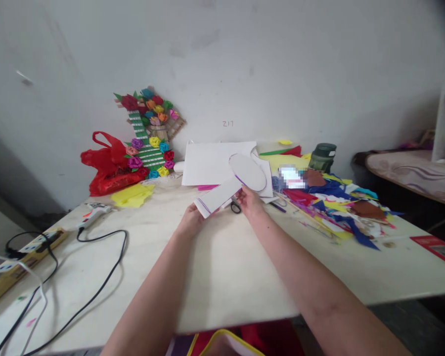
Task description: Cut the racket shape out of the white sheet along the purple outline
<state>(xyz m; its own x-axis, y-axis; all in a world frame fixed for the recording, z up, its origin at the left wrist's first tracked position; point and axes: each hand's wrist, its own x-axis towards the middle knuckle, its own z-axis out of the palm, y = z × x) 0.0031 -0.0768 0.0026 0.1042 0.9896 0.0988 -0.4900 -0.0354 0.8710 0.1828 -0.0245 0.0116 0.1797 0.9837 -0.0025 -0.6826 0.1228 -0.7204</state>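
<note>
A white paddle-shaped cutout (pixel 247 171), an oval with a straight strip at its lower left and purple lines along its edges, is raised over the table between both hands. My left hand (pixel 191 220) grips the strip's lower end, its fingers partly behind it. Where the strip meets the oval, my right hand (pixel 249 199) pinches the lower edge. Black-handled scissors (pixel 236 207) show just below the cutout, beside my right hand. Behind it lie large white sheets (pixel 207 160).
Colourful paper flowers on a green-striped stand (pixel 152 153) and a red bag (pixel 109 163) are at back left. A glue gun (pixel 96 214) and cables lie left. Scraps (pixel 330 198), a phone (pixel 292 178) and a dark green bottle (pixel 322 157) occupy the right.
</note>
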